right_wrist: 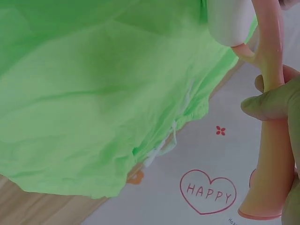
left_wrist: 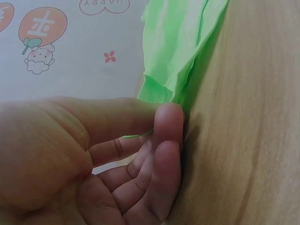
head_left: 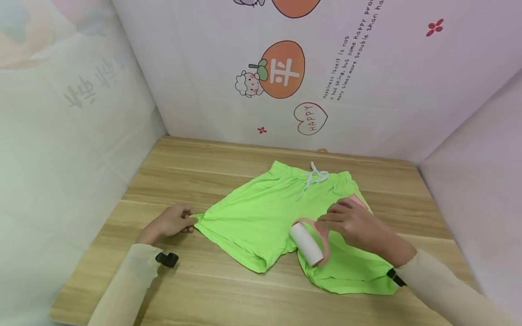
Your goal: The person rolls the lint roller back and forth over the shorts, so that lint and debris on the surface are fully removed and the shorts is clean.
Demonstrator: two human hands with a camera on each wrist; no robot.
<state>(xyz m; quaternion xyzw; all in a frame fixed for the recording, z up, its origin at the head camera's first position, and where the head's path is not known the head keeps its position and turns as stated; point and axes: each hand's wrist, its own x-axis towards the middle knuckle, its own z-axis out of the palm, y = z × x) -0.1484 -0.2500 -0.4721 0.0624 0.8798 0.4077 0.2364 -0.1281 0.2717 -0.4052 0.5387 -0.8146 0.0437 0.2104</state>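
Observation:
Bright green shorts (head_left: 253,213) with a white drawstring (head_left: 313,176) lie spread on the wooden table. My left hand (head_left: 175,220) pinches the hem of one leg at the left between thumb and fingers, pulling the fabric into a point. In the left wrist view the green cloth (left_wrist: 173,51) runs up from the fingertips. My right hand (head_left: 352,222) grips the pink handle of a lint roller (head_left: 306,244). Its white roll sits over the shorts near the crotch and the other leg. In the right wrist view the handle (right_wrist: 274,164) passes through the curled fingers.
The wood-grain table (head_left: 195,290) is enclosed by a white printed sheet (head_left: 212,90) at the back and pale sheets at both sides. Bare tabletop shows in front of the shorts and along their left. Black straps with small devices (head_left: 167,259) sit on both wrists.

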